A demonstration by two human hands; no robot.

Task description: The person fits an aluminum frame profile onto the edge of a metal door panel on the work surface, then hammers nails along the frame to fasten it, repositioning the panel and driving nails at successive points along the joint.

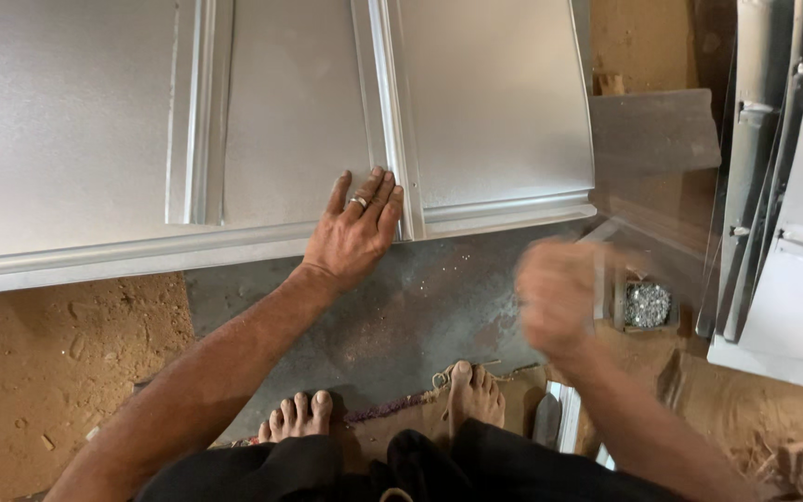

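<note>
Flat and spread, the left hand point(355, 231) presses its fingers down on the metal sheet point(295, 112), fingertips reaching up to the raised seam point(390, 121) that runs away from the person. It grips nothing; the open palm seems to pin the panel so that it lies steady against the floor. A ring point(359, 201) sits on one finger.

The right hand point(559, 297) hangs in the air to the right, apart from the sheet and smeared by motion. It looks loosely curled, but whether it is closed on anything I cannot tell.

The sheet is dull silver, lightly mottled, with folded ribs: one upright fold on its left part, the seam near the hand, and a rolled lip along its near edge point(141, 256). It lies across the top of the view, just beyond the person's bare feet point(388, 409), partly over a dark mat point(401, 316) and partly over sandy ground point(58, 363).

To the right, a small open box of shiny bits point(648, 305) sits near the blurred hand, and more folded metal panels point(792, 186) lean together at the edge.
</note>
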